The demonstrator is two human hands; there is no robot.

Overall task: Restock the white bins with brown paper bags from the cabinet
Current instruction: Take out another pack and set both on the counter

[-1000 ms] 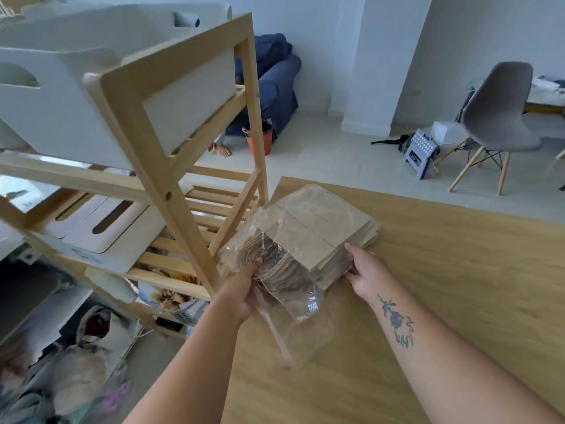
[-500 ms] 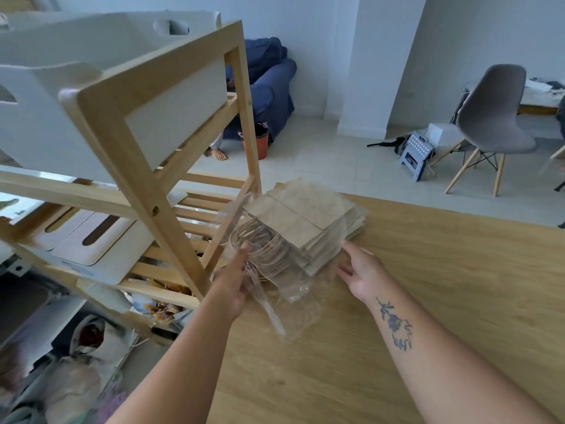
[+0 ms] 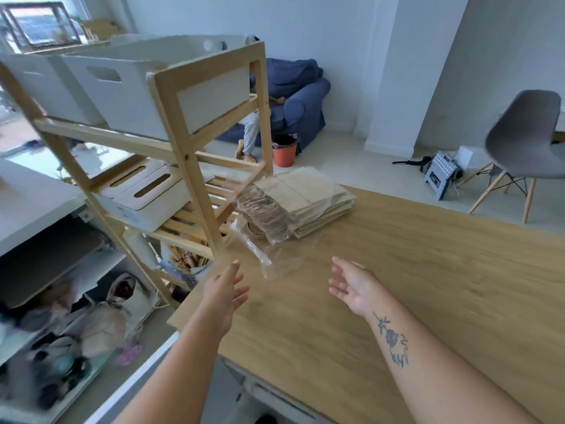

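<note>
Fingers of our left hand and right hand are spread, holding nothing above the tabletop. The wrapped bags lie on it at 12 o'clock; the bins sit at 10. We judge unpacking comes next: open the wrap, pull bags out.
</note>
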